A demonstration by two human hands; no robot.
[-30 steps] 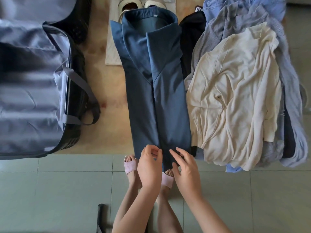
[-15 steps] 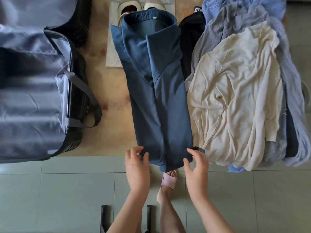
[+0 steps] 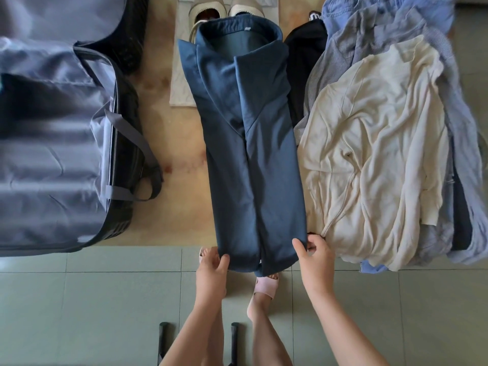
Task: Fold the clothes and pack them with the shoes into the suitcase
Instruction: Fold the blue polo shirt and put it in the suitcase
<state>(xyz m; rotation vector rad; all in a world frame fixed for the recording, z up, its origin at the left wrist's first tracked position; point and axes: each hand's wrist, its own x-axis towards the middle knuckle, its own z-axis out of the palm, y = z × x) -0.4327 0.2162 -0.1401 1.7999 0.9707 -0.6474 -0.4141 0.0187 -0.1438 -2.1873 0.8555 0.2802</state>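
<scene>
A dark blue shirt [image 3: 253,154] lies lengthwise on the tan table [image 3: 169,202], both sides folded in to a narrow strip, its collar at the far end. My left hand [image 3: 211,268] pinches the strip's near left corner. My right hand [image 3: 314,257] pinches the near right corner. The hem hangs slightly over the table edge. An open suitcase [image 3: 58,143] with grey lining sits at the left. A pair of beige shoes [image 3: 227,10] rests on a white cloth beyond the collar. A pile of unfolded clothes lies at the right, a cream top [image 3: 377,143] uppermost.
A black garment [image 3: 303,62] lies between the blue shirt and the pile. Grey and light blue clothes [image 3: 383,19] lie under the cream top. My feet in pink slippers [image 3: 266,285] stand on the green tiled floor [image 3: 92,313] below the table edge.
My hands have moved apart from the middle of the hem to its two near corners and have taken hold there. The shirt has stayed in place.
</scene>
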